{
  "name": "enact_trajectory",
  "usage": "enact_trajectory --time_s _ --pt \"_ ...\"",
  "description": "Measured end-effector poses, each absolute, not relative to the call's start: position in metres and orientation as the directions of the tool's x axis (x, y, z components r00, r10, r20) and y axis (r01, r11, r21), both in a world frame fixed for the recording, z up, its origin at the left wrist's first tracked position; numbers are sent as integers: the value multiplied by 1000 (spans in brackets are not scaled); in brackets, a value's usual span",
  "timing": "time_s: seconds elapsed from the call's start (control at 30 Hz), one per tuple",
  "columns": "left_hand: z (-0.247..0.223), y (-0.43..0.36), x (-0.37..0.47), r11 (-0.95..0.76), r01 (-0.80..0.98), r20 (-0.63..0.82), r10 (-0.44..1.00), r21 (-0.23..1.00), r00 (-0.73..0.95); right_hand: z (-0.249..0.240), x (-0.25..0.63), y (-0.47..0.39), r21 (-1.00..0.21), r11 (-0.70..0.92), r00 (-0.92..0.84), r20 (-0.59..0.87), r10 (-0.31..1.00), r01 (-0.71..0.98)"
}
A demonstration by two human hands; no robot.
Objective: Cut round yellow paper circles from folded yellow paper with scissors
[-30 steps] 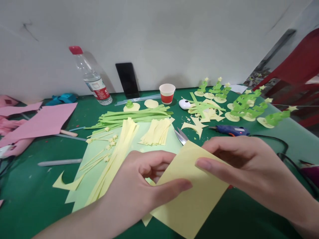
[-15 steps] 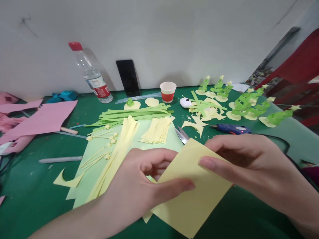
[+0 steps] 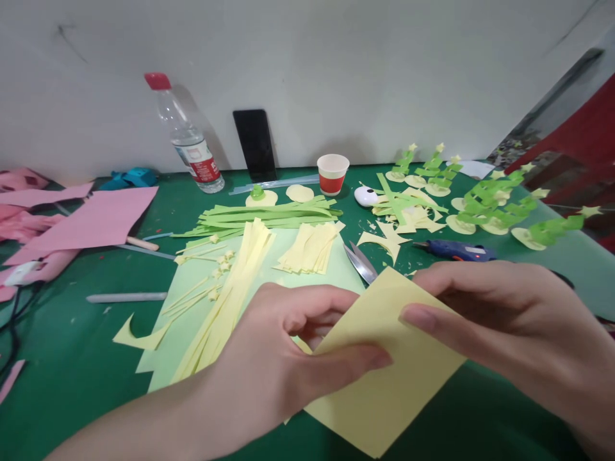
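Observation:
A square-looking piece of yellow paper is held up between both hands, tilted with one corner pointing away. My left hand pinches it from the left, thumb flat on its face and fingers behind. From the right, my right hand grips its upper edge, the thumb on top. Just beyond the paper lie scissors with their blades showing; their handles are hidden. Left of the hands, long pale yellow paper strips and a stack of shorter strips rest on light green sheets.
Green paper strips, a paper cup, a phone and a water bottle stand or lie toward the wall. Right are a glue gun, paper scraps and several green paper spirals with stars. Pink paper lies left.
The view has shifted slightly, so everything on the table appears a little farther right. Both hands keep nearly the same hold on the yellow paper.

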State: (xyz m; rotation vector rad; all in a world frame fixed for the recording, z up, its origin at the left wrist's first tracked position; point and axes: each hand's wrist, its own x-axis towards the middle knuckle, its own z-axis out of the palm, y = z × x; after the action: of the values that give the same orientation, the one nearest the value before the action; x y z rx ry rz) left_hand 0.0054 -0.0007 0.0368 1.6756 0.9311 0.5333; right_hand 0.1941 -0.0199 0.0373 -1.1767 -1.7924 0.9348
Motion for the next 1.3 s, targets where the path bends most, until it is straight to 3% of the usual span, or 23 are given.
enact_trajectory --time_s 0.17,0.37,0.67,0.9,1.1,1.3 --pt "41 2 10 -62 327 -154 791 943 593 36 196 -22 -863 316 -276 217 936 394" --pt "29 0 3 -103 243 -57 817 965 573 35 194 -21 -853 340 -271 245 931 396" --pt "42 1 8 -4 338 -202 795 941 571 36 196 -21 -844 353 -265 262 928 403" --pt "45 3 9 -1 374 -231 785 927 575 34 194 -21 -843 378 -255 297 920 382" --pt "44 1 9 -13 359 -213 785 933 582 39 193 -21 -857 305 -251 215 944 416" --pt "36 1 9 -45 318 -165 783 947 600 39 193 -19 -917 199 -252 113 961 347"
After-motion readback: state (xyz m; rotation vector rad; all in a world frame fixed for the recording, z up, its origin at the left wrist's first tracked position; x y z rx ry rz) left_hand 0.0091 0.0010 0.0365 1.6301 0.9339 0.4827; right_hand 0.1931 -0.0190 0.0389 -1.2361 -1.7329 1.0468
